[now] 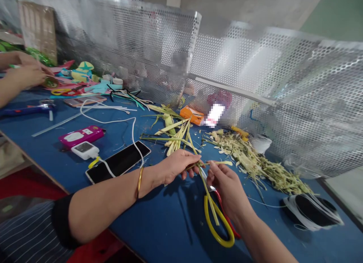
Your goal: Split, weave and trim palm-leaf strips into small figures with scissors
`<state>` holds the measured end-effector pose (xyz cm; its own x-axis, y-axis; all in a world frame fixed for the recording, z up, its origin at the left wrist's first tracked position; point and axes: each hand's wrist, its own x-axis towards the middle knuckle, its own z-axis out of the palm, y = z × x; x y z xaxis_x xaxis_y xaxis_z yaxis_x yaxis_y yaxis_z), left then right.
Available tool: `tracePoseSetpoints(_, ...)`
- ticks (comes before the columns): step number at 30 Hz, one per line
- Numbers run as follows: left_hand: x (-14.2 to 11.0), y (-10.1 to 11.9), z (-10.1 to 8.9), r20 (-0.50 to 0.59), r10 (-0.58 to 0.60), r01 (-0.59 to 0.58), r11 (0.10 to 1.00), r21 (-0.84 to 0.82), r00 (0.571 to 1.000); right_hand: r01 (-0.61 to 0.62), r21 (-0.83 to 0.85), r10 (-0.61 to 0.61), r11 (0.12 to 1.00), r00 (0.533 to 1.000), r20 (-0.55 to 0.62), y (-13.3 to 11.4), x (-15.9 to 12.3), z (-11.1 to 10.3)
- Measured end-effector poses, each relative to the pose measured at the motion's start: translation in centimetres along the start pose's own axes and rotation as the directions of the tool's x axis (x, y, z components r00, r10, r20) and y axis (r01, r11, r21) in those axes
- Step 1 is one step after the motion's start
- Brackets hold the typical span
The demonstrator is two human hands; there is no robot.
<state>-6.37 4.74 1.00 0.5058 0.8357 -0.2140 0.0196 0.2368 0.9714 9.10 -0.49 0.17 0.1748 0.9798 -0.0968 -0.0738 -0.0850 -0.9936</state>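
My left hand [178, 165], with a gold bangle at its wrist, is closed on a pale green plant stalk [211, 208] whose lower end hangs toward me. My right hand [224, 180] pinches a thin leaf strip [227, 163] close to my left fingertips; its pale end sticks out to the right. The exact crossing of stalk and strip is partly hidden by fingers. Below lie scissors [224, 243] with one yellow and one red handle, partly under my right hand and the stalk. Just beyond is a bunch of yellow-green stalks [177, 136].
Plant scraps [255, 161] are heaped at right, near a spool of white cord [312, 212]. A phone [119, 163], a magenta power bank [82, 136] and a white cable [113, 121] lie left. Perforated metal panels [141, 40] stand behind. Another person's hands [27, 72] work far left.
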Motion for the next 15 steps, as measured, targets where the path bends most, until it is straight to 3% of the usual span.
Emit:
tracePoseSetpoints(2, 0.0, -0.2, 0.1, 0.038, -0.003, 0.003, 1.000, 0.016, 0.999, -0.028, 0.170, 0.036, 0.985, 0.998, -0.045, 0.0, 0.4, -0.2)
tracePoseSetpoints(4, -0.1, -0.4, 0.2, 0.054, 0.002, -0.006, 0.997, 0.072, 0.999, -0.016, 0.221, 0.031, 0.975, 0.997, -0.064, 0.1, 0.5, -0.3)
tracePoseSetpoints(7, -0.3, -0.5, 0.5, 0.058, -0.002, -0.007, 0.990, 0.142, 0.998, 0.018, 0.189, -0.002, 0.982, 0.997, -0.082, 0.2, 0.6, -0.2)
tracePoseSetpoints(12, -0.8, -0.1, 0.8, 0.120, -0.027, 0.012, 0.992, 0.124, 0.992, 0.069, 0.156, -0.051, 0.985, 0.992, -0.119, 0.5, 1.0, -0.3)
tracePoseSetpoints(15, -1.0, 0.1, 0.9, 0.106, -0.044, 0.031, 0.991, 0.128, 0.993, 0.012, -0.074, -0.013, 0.997, 1.000, -0.002, -0.2, 1.2, -1.2)
